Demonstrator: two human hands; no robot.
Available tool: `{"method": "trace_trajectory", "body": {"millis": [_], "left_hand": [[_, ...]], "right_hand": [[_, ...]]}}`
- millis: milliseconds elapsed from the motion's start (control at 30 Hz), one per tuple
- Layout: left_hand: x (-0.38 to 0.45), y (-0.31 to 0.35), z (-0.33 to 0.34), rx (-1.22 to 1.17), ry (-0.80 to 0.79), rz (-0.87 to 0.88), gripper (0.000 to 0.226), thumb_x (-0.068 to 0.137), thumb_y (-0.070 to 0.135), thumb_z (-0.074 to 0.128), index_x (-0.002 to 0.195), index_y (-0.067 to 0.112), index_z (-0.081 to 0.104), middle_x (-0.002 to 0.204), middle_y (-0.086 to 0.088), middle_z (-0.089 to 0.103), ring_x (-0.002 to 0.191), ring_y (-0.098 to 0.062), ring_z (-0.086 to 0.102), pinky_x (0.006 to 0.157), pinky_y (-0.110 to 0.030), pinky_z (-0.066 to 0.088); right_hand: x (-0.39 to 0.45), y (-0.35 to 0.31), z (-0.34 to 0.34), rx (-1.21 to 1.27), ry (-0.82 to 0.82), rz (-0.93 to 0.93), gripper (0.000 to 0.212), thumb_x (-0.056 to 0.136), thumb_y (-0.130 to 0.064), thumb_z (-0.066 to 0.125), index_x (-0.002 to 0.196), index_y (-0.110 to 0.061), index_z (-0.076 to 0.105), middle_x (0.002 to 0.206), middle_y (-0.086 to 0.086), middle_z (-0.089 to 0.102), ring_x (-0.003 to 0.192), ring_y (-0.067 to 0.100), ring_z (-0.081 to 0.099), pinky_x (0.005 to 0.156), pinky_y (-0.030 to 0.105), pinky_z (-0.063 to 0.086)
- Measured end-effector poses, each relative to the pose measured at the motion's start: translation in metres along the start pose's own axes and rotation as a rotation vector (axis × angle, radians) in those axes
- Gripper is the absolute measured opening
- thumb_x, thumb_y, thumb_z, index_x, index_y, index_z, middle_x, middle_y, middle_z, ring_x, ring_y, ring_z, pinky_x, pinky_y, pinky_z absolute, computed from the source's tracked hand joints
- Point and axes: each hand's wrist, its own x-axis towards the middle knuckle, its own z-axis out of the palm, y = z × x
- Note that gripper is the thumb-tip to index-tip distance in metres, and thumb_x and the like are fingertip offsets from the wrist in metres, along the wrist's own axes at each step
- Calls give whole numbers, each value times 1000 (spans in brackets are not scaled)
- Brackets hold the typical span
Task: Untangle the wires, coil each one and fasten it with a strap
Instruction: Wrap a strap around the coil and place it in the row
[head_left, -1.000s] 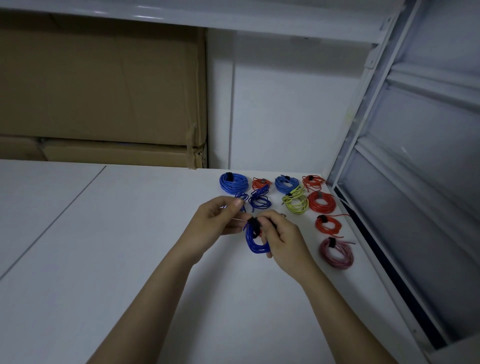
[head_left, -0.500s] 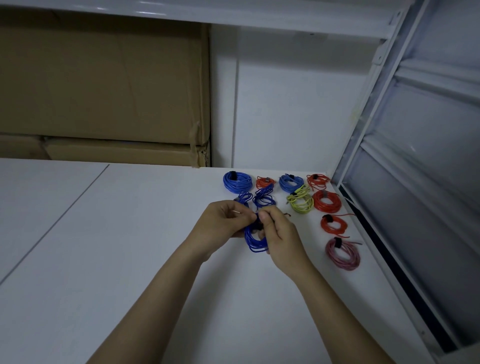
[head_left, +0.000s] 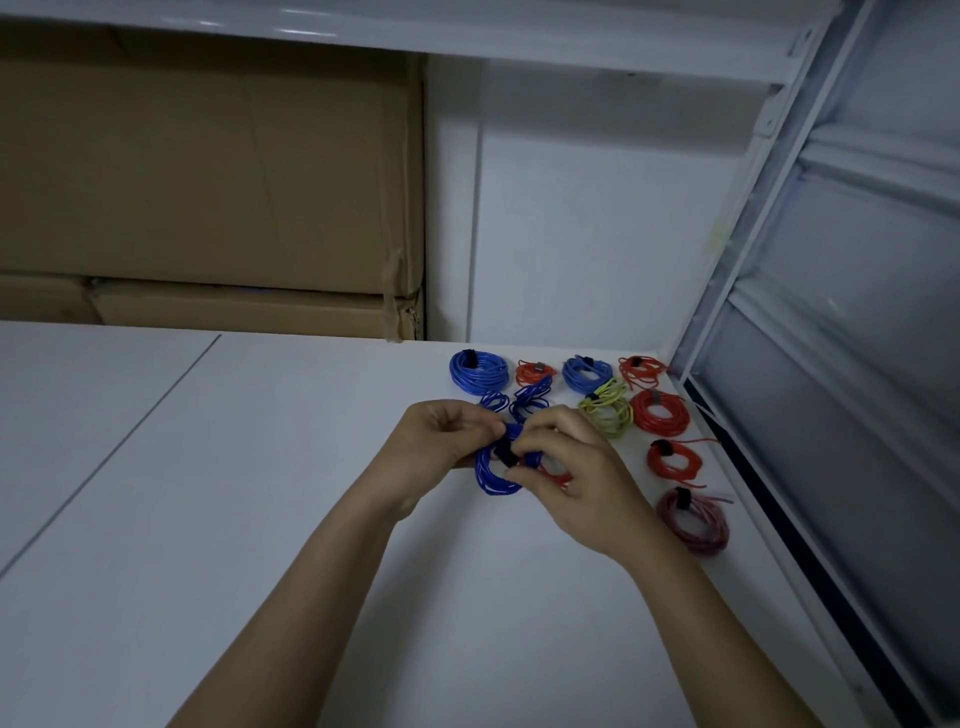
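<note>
Two hands on one dark-blue wire coil (head_left: 491, 475): left hand (head_left: 441, 434) grips its top; right hand (head_left: 563, 467) pinches black strap (head_left: 505, 453), coil hanging below both, above white bench (head_left: 260, 519)

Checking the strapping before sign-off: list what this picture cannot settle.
- Head view: whether the black strap is closed; right hand fingers cover it.
- Red wire beneath that hand: mostly hidden.
- Dark blue coil: top hidden by left hand.
- Far coils' straps: too small.
</note>
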Motion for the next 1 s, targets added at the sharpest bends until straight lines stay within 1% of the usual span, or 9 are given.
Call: {"method": "trace_trajectory", "body": {"millis": [100,167,267,433,533,667,800,900,1000], "left_hand": [[3,1,0,-42,-25,-17,15,89,3,62,84,11,74,81,-14,73,72,-18,68,70,-25,57],[5,1,2,-42,-37,-12,17,90,1,60,84,10,73,77,-13,71,69,-15,67,68,-22,56],[7,-1,5,-9,-40,-1,14,90,1,61,88,10,71,73,-7,72,68,-11,67,67,-19,55],[5,-5,5,151,-41,80,12,87,-6,59,90,4,66,70,-3,71,65,-10,66,67,-17,52],[5,-1,5,219,-53,128,11,88,-4,60,85,6,65,67,0,70,65,-9,66,68,-17,52],[6,0,7,171,-48,149,9,90,-1,60,85,5,66,66,0,70,65,-8,66,67,-16,51],[5,-2,7,-7,-53,56,11,90,8,61,85,12,70,72,-2,72,69,-9,67,68,-18,53],[5,0,6,-43,-100,8,8,87,9,65,89,12,72,77,-3,73,73,-10,68,70,-20,54],[5,2,5,-97,-89,7,12,84,4,66,91,12,73,81,-6,75,73,-11,70,69,-20,55]], "right_hand": [[4,-1,0,98,135,-40,17,77,-18,74,81,-1,73,92,-2,60,86,23,60,77,34,50],[4,-2,3,143,211,-47,18,77,-19,74,79,-1,73,91,-4,61,86,17,60,78,28,50],[4,-2,7,246,271,-10,8,75,-6,74,82,-6,73,87,-2,64,85,10,61,78,19,49],[17,5,-2,406,75,242,22,76,4,74,82,-17,72,76,-10,68,72,8,64,69,24,52],[23,8,-4,261,93,126,13,78,-4,73,84,-15,74,83,-5,69,80,11,64,75,24,51],[26,5,1,278,104,178,26,86,-4,66,83,-29,63,80,-20,66,78,1,63,70,15,51],[19,5,7,269,201,142,7,87,-11,61,90,-16,65,84,-18,65,79,4,65,68,22,55],[15,6,7,248,218,151,9,88,-12,58,93,-13,65,84,-22,65,79,2,65,68,18,53],[14,6,3,250,208,129,9,89,-13,57,94,-14,64,88,-10,68,82,5,65,72,24,54]]}}
